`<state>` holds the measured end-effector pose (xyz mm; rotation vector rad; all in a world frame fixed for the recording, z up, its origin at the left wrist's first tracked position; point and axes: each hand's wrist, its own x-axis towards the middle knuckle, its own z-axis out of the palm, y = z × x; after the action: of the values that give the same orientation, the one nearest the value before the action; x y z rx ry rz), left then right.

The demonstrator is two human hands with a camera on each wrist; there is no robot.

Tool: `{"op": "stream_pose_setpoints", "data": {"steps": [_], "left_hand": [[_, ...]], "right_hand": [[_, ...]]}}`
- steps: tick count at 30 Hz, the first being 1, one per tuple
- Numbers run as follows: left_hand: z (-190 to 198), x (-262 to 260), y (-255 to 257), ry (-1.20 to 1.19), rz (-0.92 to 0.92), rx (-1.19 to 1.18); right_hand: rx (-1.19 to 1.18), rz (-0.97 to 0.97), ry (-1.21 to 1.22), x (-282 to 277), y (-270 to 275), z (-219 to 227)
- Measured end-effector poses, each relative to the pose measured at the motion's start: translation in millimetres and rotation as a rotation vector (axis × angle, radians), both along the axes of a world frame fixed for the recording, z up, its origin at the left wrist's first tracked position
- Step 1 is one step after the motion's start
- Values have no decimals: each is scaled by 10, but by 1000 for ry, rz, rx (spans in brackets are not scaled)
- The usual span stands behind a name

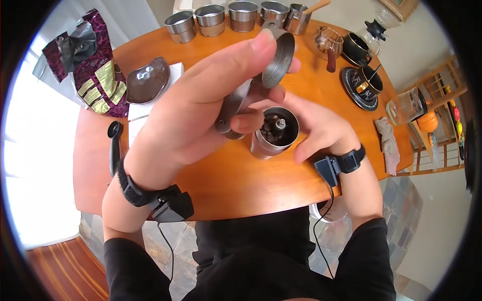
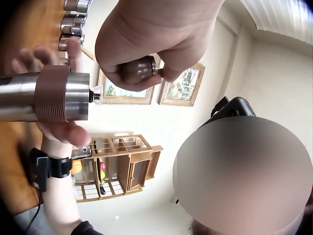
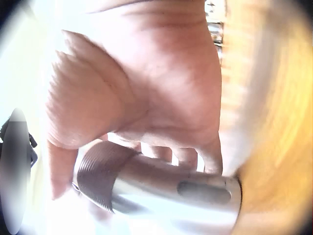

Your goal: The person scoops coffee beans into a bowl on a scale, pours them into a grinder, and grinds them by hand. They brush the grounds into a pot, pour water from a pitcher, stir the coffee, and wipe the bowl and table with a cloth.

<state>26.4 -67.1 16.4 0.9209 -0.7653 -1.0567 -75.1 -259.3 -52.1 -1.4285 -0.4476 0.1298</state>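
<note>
A metal hand coffee grinder [image 1: 265, 148] with a brown ribbed band [image 2: 51, 93] stands upright on the table, its top uncovered. Dark coffee beans [image 1: 269, 136] lie inside around the central shaft [image 1: 281, 123]. Above and left of it, my left hand [image 1: 193, 108] grips the grinder's crank lid: the round metal cap [image 1: 278, 62] faces away from the palm, and the crank arm [image 1: 233, 108] runs between the fingers. The brown knob [image 2: 136, 72] shows under that hand in the left wrist view. Beside the grinder, my right hand [image 1: 326, 125] has loose fingers behind the body and its thumb held away.
Several metal cups [image 1: 211, 22] line the table's far edge. At left are a purple bag [image 1: 93, 65], a brown dish [image 1: 147, 83] and a black scoop [image 1: 115, 138]. A black cup on a saucer [image 1: 359, 95], a glass server [image 1: 330, 40] and a cloth [image 1: 386, 145] lie right.
</note>
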Motion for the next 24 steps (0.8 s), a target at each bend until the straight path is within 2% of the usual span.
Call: {"op": "stream_pose_setpoints", "data": {"steps": [1, 3, 4, 6, 9, 10, 12, 13, 15, 18, 20, 23, 24], "left_hand": [[7, -24, -9, 13, 31, -15], [23, -58, -27, 81, 84, -70], [31, -67, -34, 136, 106, -111], [34, -82, -38, 182, 143, -127], [-18, -87, -21, 268, 165, -163], [-27, -100, -22, 307, 152, -185], [-18, -154, -14, 334, 131, -204], [-14, -178, -1, 362, 119, -221], [-4, -215, 45, 344, 120, -186], [-3, -296, 53, 329, 158, -160], [-18, -311, 37, 338, 187, -169], [-20, -250, 19, 466, 112, -284], [-13, -208, 10, 444, 202, -276]], "right_hand": [[65, -53, -54, -16, -29, 35], [0, -287, -218, -44, -210, 120], [-4, -389, -386, -1, -262, 165], [2, -502, -538, -74, -282, 327], [-427, -437, -616, -287, -108, 624], [-610, -483, -567, -341, 103, 742], [-830, -544, -657, -302, 366, 764], [-834, -545, -657, -292, 455, 752], [-883, -708, -634, -285, 590, 704], [-845, -802, -619, -272, 711, 670], [-834, -806, -603, -266, 737, 647], [-798, -793, -547, -306, 728, 686], [-769, -772, -507, -330, 711, 698]]}}
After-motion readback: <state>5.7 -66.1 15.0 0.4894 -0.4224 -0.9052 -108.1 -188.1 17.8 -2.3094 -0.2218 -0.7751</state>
